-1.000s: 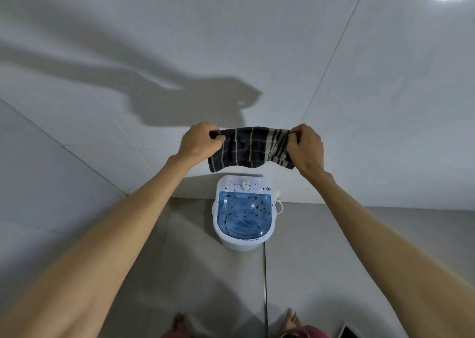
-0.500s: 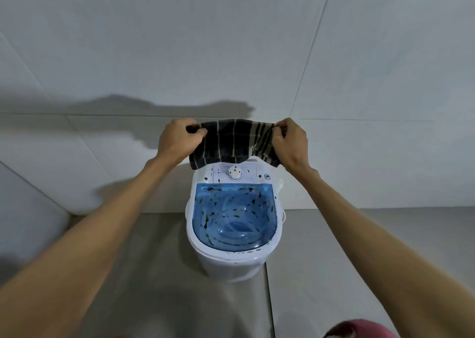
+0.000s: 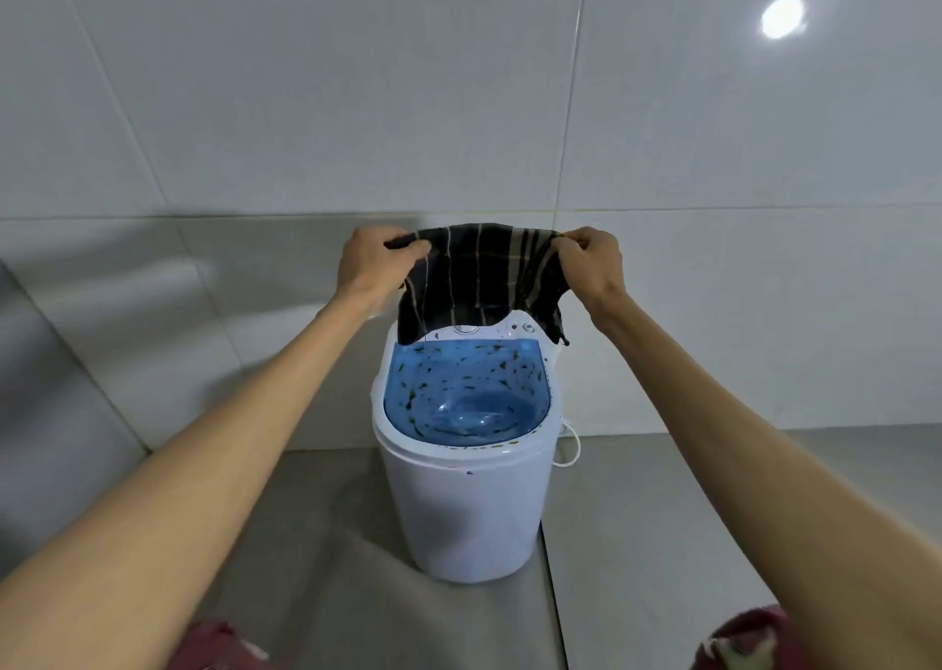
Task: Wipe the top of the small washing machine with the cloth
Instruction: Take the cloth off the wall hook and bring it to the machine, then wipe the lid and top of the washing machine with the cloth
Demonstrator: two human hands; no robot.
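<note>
A small white washing machine (image 3: 469, 511) stands on the floor against the tiled wall. Its blue see-through lid (image 3: 466, 391) is speckled with dark bits of dirt. A dark cloth with tan stripes (image 3: 479, 274) hangs stretched between my two hands above the machine's back edge. My left hand (image 3: 369, 266) pinches the cloth's left top corner and my right hand (image 3: 591, 261) pinches the right one. The cloth's lower edge covers most of the white control panel (image 3: 515, 330), where part of a dial shows.
A white cord (image 3: 571, 447) loops at the machine's right side. Grey floor tiles (image 3: 662, 542) surround the machine. A white tiled wall (image 3: 459, 83) rises right behind it, with a lamp's reflection at the upper right. Reddish clothing on my knees shows at the bottom edge.
The view has come closer and lower, so the machine looks larger. Both hands have lowered the stretched cloth from in front of the wall down over the control panel.
</note>
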